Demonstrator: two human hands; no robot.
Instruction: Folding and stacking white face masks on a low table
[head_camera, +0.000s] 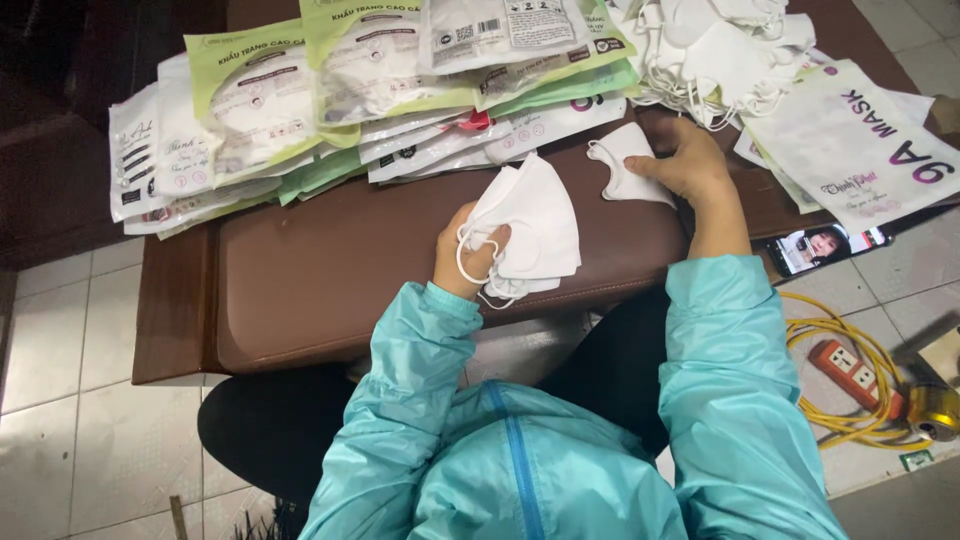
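Teal jacket sleeves (720, 400) fill the lower frame nearest my viewpoint, and both arms extend from them onto the bench (330, 270). On the left hand (468, 262), the fingers (492, 238) are clenched around a small stack of folded white masks (530, 225), with one white ear loop curling over the wrist side of the grip; I read this stack as lifted slightly above the brown padded surface, near the middle of the bench. On the right hand (690, 165), the fingers are pressed flat on a single white mask (625, 160) that lies on the padding just right of the held stack; the hand rests on it rather than closing around it. Behind both hands, along the far edge of the bench, I see a row of overlapping sealed mask packets (300, 110), white with green and pink trim. At the far right corner sits a loose heap of white masks (720, 50) with tangled loops, touching a larger white packet (850, 140). Beside the right forearm a phone (825, 245) lies with its screen lit. On the tiled floor at right, a coiled yellow cable (830, 330) surrounds an orange power strip (855, 375).
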